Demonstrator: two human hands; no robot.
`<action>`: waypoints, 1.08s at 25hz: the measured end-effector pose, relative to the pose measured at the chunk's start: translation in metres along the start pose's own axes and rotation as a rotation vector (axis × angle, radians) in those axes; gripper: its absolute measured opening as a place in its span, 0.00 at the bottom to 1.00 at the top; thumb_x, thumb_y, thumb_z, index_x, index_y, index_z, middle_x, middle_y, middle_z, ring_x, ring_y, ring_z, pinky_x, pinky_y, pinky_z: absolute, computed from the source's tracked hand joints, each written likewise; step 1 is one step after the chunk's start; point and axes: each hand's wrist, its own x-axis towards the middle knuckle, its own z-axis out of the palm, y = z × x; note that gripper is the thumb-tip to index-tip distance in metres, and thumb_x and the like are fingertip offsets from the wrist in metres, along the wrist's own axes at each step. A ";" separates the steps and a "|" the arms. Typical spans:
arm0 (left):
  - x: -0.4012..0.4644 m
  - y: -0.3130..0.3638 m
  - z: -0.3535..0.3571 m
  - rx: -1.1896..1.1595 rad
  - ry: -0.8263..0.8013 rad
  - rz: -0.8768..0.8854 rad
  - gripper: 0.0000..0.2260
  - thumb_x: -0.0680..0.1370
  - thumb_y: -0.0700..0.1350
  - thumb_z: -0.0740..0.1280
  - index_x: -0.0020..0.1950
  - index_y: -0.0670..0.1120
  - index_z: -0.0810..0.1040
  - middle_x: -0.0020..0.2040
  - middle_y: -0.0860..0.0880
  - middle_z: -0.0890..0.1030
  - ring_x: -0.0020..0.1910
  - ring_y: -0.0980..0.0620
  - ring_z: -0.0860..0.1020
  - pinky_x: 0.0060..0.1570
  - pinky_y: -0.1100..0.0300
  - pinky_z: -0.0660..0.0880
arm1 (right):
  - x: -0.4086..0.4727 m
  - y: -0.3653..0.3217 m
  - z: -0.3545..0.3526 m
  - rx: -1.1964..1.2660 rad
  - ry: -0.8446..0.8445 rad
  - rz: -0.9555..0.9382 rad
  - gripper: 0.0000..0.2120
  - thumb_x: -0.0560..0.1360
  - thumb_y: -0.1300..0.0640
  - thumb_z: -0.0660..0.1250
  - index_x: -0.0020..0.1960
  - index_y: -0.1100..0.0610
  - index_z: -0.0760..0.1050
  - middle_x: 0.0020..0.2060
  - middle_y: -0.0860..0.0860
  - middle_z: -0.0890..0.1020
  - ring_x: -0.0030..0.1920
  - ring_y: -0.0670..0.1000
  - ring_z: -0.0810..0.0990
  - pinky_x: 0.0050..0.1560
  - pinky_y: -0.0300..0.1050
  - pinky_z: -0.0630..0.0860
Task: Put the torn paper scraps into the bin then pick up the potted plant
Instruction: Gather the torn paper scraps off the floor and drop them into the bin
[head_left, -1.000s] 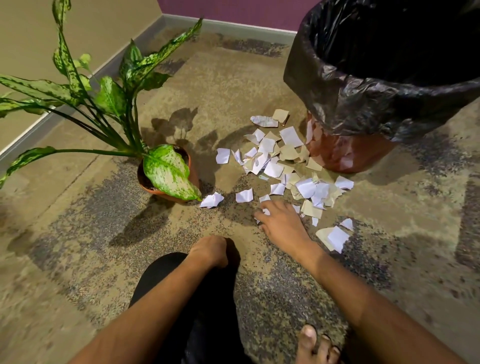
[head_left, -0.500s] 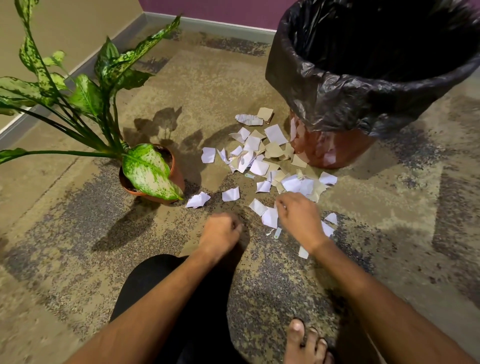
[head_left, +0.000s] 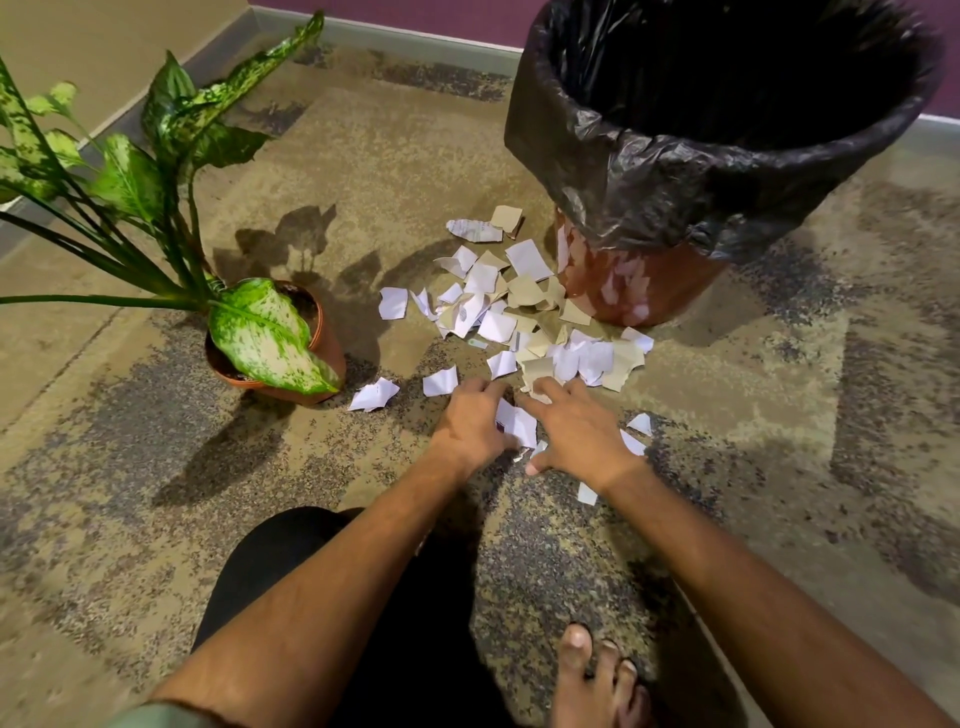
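White and tan torn paper scraps (head_left: 511, 317) are lying at twelve o'clock beside the black-lined bin (head_left: 727, 156); your left hand (head_left: 470, 423) and right hand (head_left: 574, 434), fingers spread flat, are raking, so sweep inward, cupping tightly.

Both forearms are bare from the wrist up to near the elbow, with no watch, ring or band showing on the left hand (head_left: 470, 423) or the right hand (head_left: 576, 434). A pale grey-green sleeve edge (head_left: 156, 716) shows at the bottom of the frame on the left arm. The leg (head_left: 332, 582) is covered in plain black cloth. The foot (head_left: 597, 680) is bare, with short, pale toenails.
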 end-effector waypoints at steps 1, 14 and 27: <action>-0.001 0.002 -0.001 0.028 -0.040 0.008 0.37 0.67 0.50 0.77 0.72 0.47 0.66 0.68 0.44 0.68 0.66 0.44 0.69 0.64 0.51 0.71 | 0.002 -0.002 0.000 0.017 0.000 -0.001 0.44 0.63 0.39 0.76 0.74 0.46 0.61 0.70 0.48 0.64 0.65 0.58 0.64 0.59 0.50 0.70; -0.031 0.013 0.007 -0.274 0.014 -0.164 0.09 0.78 0.35 0.64 0.54 0.45 0.81 0.40 0.50 0.80 0.34 0.53 0.78 0.33 0.63 0.76 | -0.002 -0.012 0.018 0.312 0.275 -0.089 0.08 0.74 0.66 0.65 0.45 0.58 0.82 0.42 0.53 0.81 0.43 0.55 0.80 0.47 0.52 0.77; -0.018 0.073 -0.144 -1.277 0.334 -0.106 0.06 0.75 0.31 0.66 0.39 0.38 0.80 0.36 0.45 0.80 0.26 0.52 0.77 0.35 0.63 0.79 | -0.058 0.004 -0.199 0.410 1.025 -0.093 0.05 0.75 0.58 0.68 0.45 0.56 0.84 0.39 0.49 0.83 0.38 0.46 0.79 0.41 0.38 0.75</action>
